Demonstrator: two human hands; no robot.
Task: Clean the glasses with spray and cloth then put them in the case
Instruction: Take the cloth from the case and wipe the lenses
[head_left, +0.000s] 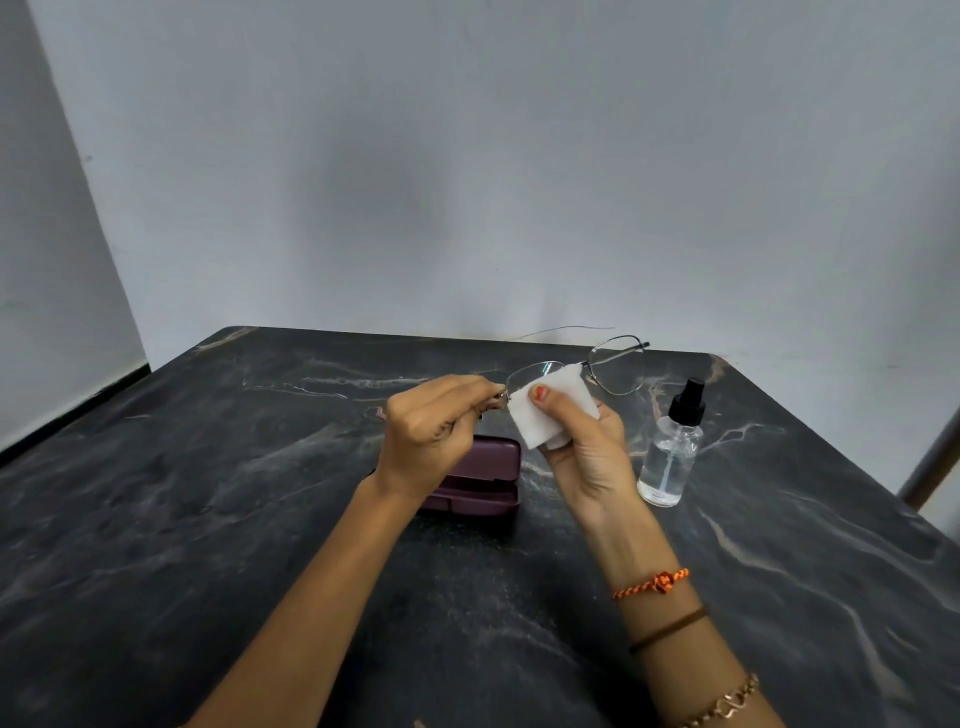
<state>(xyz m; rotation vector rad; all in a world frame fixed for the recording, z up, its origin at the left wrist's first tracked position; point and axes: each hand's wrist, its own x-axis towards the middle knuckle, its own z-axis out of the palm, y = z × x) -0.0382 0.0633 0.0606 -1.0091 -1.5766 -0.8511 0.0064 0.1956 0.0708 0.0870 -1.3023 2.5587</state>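
Thin-framed glasses (618, 364) are held up above the table. My left hand (431, 431) pinches them at the left hinge. My right hand (587, 452) presses a folded white cloth (550, 410) onto the left lens, thumb on top. The right lens is uncovered. A maroon glasses case (483, 480) lies on the table below my hands, partly hidden by my left wrist. A clear spray bottle (672, 452) with a black nozzle stands upright just right of my right hand.
The dark marbled table (208, 519) stands against a pale wall. A thin wire (566, 330) lies at its far edge. A chair or stand part (930, 467) shows at the right border.
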